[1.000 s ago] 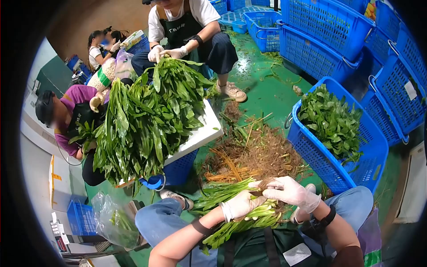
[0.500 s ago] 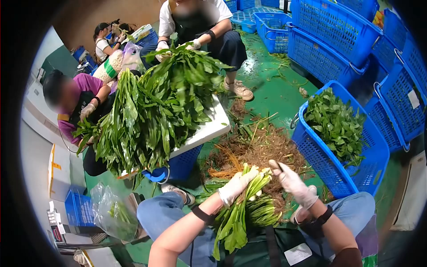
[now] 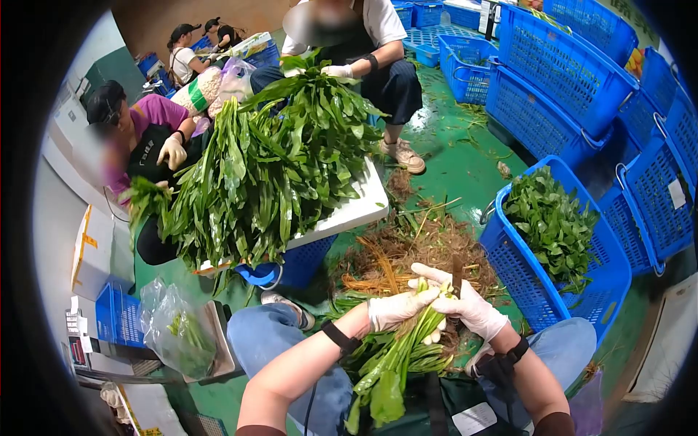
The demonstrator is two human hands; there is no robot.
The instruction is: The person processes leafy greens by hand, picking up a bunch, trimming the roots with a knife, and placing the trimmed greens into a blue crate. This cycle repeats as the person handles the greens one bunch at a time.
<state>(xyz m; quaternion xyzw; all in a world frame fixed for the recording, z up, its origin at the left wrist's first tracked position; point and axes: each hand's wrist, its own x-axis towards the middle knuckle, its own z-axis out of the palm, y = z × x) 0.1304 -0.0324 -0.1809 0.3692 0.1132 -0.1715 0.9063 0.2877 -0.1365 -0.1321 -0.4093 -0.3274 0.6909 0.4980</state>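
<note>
Gloved hands at close work over the lap, seen from above. The left hand (image 3: 400, 309) is closed round a bunch of long-leaved greens (image 3: 411, 336), its pale stem bases raised towards the right hand (image 3: 474, 311) and its leaves hanging down over the dark apron (image 3: 406, 408). The right hand is curled about a knife (image 3: 456, 273), whose narrow dark blade stands nearly upright just beside the stem bases; whether the edge touches them cannot be told. More stems (image 3: 432, 361) lie beneath the bunch.

In good practice the left hand would grip firmly below the bases, keeping them level and its fingertips behind the blade's path. The right thumb, very near the stems, is best placed as a steady guide, clear of the edge. Short, controlled strokes directed away from the left hand would suit such soft stalks; a tight squeeze would probably bruise them. Beyond, a pile of fibrous roots (image 3: 429, 243) covers the green floor (image 3: 465, 192), beside a blue crate (image 3: 525, 267) holding leafy greens (image 3: 549, 225).
</note>
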